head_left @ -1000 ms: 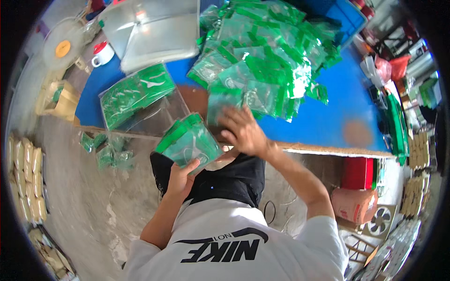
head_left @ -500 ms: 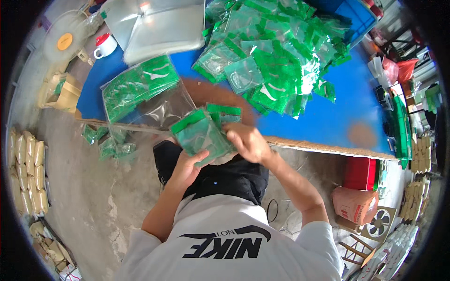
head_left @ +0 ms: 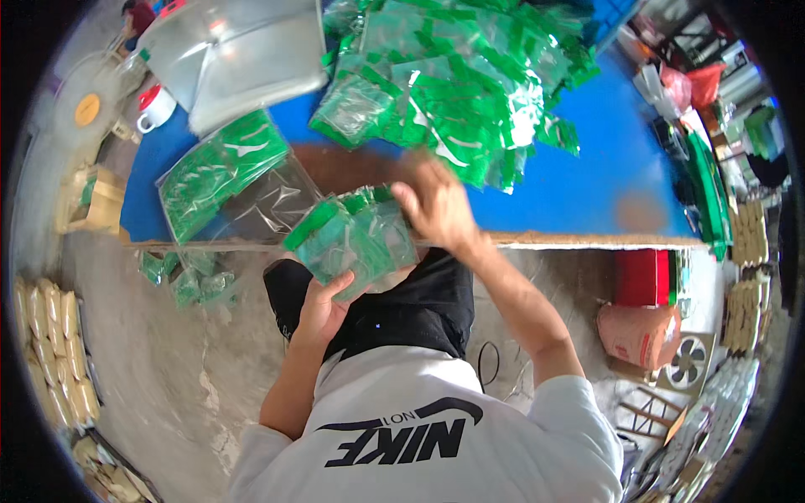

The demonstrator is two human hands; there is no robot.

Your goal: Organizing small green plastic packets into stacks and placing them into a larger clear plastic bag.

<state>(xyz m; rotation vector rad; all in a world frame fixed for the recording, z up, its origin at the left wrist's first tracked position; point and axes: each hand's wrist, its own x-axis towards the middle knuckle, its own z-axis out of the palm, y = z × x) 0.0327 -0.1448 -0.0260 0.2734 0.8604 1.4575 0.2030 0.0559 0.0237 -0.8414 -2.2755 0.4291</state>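
Observation:
My left hand [head_left: 325, 308] is closed on a stack of clear plastic packets [head_left: 356, 243] with green top strips, thumb on the near side, held over my lap by the table edge. Beside the stack's right end is my right hand [head_left: 440, 205], its thumb apart from the blurred fingers, with nothing visible in it. Past the fingertips lies a large heap of similar green-and-clear packets [head_left: 470, 92]. Left of the stack, a big clear bag [head_left: 285, 197] partly filled with green packets lies on the table and reaches its edge.
The blue table [head_left: 579, 197] has worn brown patches. A pale metallic tray [head_left: 251, 71] stands at the back left beside a white mug [head_left: 157, 107] with a red lid. Small green packets [head_left: 201, 285] hang below the left edge. A box fan [head_left: 689, 362] sits on the floor at right.
My right hand has moved up and away from the stack toward the heap. A packet lying at the heap's near left side is gone from there. The view has shifted slightly.

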